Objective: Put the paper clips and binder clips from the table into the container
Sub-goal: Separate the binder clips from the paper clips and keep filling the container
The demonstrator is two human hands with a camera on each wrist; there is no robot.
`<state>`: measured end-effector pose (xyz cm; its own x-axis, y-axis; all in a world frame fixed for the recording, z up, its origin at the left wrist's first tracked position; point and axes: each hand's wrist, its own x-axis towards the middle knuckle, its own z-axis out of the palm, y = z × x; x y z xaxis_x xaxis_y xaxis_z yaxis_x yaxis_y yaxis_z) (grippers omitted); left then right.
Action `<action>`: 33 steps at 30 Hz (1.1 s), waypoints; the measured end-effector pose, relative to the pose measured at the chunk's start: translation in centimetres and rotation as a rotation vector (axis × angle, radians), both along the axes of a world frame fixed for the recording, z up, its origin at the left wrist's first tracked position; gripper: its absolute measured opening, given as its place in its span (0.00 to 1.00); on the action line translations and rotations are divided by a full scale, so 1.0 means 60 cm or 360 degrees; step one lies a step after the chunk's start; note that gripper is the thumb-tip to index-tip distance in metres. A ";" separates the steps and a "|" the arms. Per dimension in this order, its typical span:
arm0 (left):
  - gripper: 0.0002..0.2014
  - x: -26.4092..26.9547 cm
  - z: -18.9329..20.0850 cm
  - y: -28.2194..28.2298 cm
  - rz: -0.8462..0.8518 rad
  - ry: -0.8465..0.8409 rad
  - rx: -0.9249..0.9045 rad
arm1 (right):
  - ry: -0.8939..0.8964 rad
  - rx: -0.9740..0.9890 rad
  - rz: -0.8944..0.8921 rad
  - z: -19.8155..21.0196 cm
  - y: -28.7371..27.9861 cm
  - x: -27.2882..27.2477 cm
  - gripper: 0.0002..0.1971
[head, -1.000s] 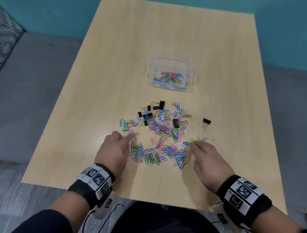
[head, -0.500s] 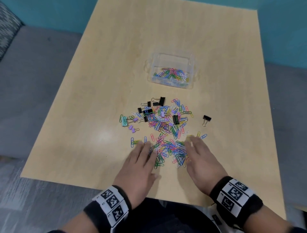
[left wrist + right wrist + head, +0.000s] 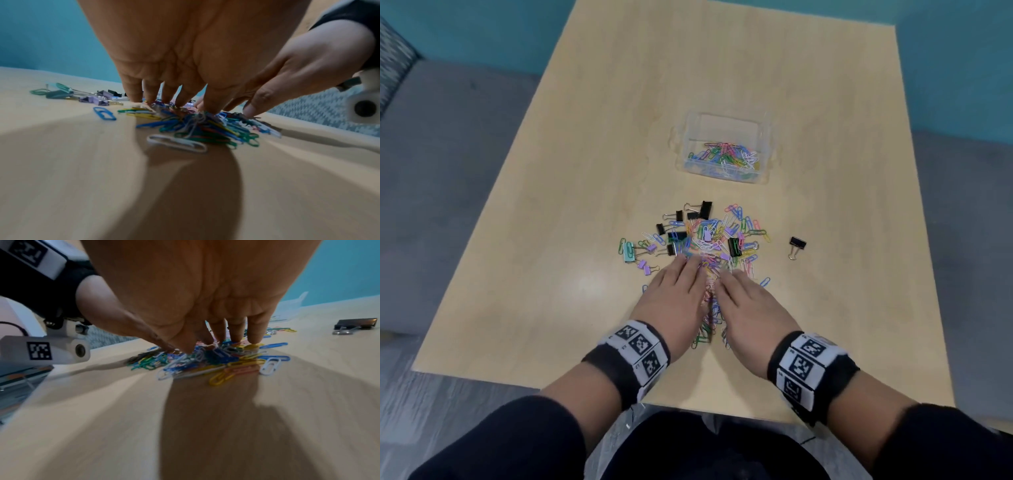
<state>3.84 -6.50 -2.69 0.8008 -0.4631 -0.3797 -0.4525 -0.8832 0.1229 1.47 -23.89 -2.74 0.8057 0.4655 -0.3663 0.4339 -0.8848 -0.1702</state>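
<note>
Coloured paper clips (image 3: pixel 714 240) mixed with black binder clips (image 3: pixel 703 209) and purple ones (image 3: pixel 642 265) lie heaped mid-table. My left hand (image 3: pixel 674 298) and right hand (image 3: pixel 748 308) lie side by side, palms down, on the near part of the heap. A narrow ridge of clips (image 3: pixel 709 308) is squeezed between them. In the left wrist view the left fingers (image 3: pixel 148 91) point down with their tips on the clips (image 3: pixel 205 129). The right fingers (image 3: pixel 236 331) do the same on their clips (image 3: pixel 216 356). Beyond the heap stands the clear container (image 3: pixel 765 150), holding several paper clips.
One black binder clip (image 3: pixel 797 245) lies alone to the right of the heap, also seen from the right wrist (image 3: pixel 355 323). A teal binder clip (image 3: pixel 629 251) marks the heap's left end. The wooden table (image 3: pixel 585 171) ends just behind my wrists. A grey seat lies to the left.
My left hand has slid right from the heap's left end until it lies beside the right hand. The near row of clips has been pushed into a narrow ridge between both hands.
</note>
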 end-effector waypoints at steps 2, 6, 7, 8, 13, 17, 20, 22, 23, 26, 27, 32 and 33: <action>0.29 -0.012 0.005 0.006 0.0004 -0.0021 -0.0067 | -0.0020 0.0034 -0.0001 0.007 -0.002 -0.010 0.32; 0.28 -0.002 0.005 -0.006 -0.0058 -0.0093 -0.0115 | -0.0091 0.0063 -0.0134 0.006 -0.004 0.012 0.32; 0.28 0.005 0.003 -0.012 -0.0093 -0.0096 -0.0087 | -0.0099 0.0046 -0.0166 0.003 -0.006 0.021 0.32; 0.28 0.011 0.001 -0.015 -0.0123 -0.0073 -0.0048 | -0.0095 0.0028 -0.0190 0.000 -0.009 0.027 0.32; 0.31 0.007 -0.004 -0.006 -0.0094 -0.0015 0.0028 | 0.0010 -0.0051 -0.0230 0.002 -0.022 0.008 0.33; 0.32 -0.019 -0.007 0.002 -0.0077 0.0015 -0.0011 | 0.0024 0.0054 -0.0143 0.016 -0.016 0.000 0.32; 0.32 -0.026 -0.005 0.002 -0.0055 0.0024 -0.0045 | -0.0042 0.0077 -0.0107 0.018 -0.003 0.031 0.33; 0.31 -0.025 -0.003 0.002 -0.0035 -0.0015 -0.0067 | -0.0025 0.0038 -0.0087 0.018 0.005 0.047 0.35; 0.30 -0.023 -0.004 0.001 -0.0033 -0.0033 -0.0087 | -0.0004 0.0006 -0.0070 0.018 0.007 0.050 0.36; 0.29 -0.012 -0.004 -0.001 0.0005 -0.0066 -0.0169 | -0.0006 -0.0048 -0.0034 0.019 0.004 0.038 0.34; 0.30 -0.008 -0.004 -0.001 0.0008 -0.0076 -0.0186 | -0.0014 -0.0040 -0.0068 0.018 0.001 0.032 0.33; 0.28 0.002 -0.014 -0.009 -0.0208 -0.0082 -0.0260 | -0.0034 -0.0086 -0.0137 0.006 -0.014 0.016 0.34; 0.27 0.004 -0.016 -0.012 -0.0262 -0.0093 -0.0259 | -0.0029 -0.0084 -0.0143 0.007 -0.014 0.012 0.33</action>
<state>4.06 -7.21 -3.67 0.7277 -0.6408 -0.2447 -0.5994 -0.7675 0.2272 2.21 -24.74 -2.30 0.8500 0.3715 -0.3734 0.3548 -0.9278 -0.1154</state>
